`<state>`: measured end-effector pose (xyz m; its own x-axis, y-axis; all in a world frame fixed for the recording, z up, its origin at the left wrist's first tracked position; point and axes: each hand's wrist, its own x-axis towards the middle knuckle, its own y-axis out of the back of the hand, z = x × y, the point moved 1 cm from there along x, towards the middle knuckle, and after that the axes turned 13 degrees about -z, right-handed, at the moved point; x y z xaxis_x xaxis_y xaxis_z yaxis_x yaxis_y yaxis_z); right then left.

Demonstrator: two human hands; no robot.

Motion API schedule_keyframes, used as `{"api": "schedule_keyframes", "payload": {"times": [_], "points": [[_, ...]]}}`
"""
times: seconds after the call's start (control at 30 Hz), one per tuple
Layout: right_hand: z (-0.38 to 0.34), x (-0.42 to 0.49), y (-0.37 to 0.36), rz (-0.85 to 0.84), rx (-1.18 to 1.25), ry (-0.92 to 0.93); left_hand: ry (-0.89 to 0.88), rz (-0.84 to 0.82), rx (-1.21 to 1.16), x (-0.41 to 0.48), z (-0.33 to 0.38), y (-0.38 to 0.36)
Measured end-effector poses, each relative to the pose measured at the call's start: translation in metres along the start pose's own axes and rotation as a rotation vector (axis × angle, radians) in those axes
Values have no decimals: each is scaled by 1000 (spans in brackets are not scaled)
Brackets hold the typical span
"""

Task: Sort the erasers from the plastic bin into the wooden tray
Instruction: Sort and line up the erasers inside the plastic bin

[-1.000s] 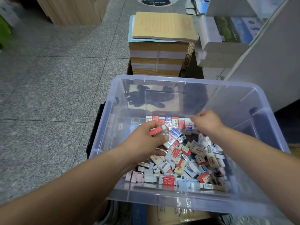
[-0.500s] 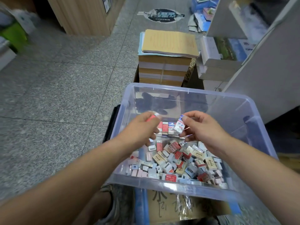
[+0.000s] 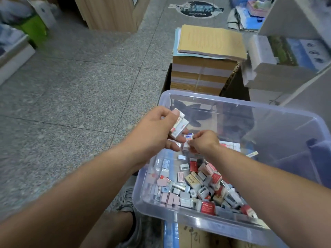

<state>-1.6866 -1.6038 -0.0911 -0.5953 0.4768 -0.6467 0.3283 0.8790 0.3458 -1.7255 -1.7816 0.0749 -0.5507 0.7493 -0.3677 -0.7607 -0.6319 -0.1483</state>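
A cardboard box [image 3: 197, 237] shows under the near edge of the plastic bin [image 3: 197, 221], and a grey shoe [image 3: 127, 199] sits just left of the bin's near corner. The bin is clear, and its near half holds a loose heap of erasers [image 3: 197, 183]. These are small blocks in red, white, pink, grey and tan wrappers, lying at all angles, some flat and some on edge. A neat row of red-and-white erasers [image 3: 231, 146] stands further back in the bin, just right of the hands. Both hands hover above the heap at the bin's left side, close together. The left hand [image 3: 155, 133] has its fingers curled round a small stack of wrapped erasers [image 3: 179, 126], white with red print, held between thumb and fingers. The right hand [image 3: 204, 142], knuckles up, pinches a blue-and-white eraser [image 3: 189, 136] against the left fingertips. Beyond the bin's far rim stands a tall pile of brown paper [image 3: 206, 68], and speckled grey floor [image 3: 71, 86] tiles stretch away on the bin's left.
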Motion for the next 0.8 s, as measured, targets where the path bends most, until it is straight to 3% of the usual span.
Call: {"api": "schedule_keyframes", "payload": {"times": [0.23,0.63,0.8], "points": [[8,9,2,52,-202,54,57,-13,-79,9,1,4],[8,4,-8,53,-137,125,82,-21,-84,7,1,2],[-5,-14,6,-22,-43,134,66,-48,-31,8,-2,2]]}}
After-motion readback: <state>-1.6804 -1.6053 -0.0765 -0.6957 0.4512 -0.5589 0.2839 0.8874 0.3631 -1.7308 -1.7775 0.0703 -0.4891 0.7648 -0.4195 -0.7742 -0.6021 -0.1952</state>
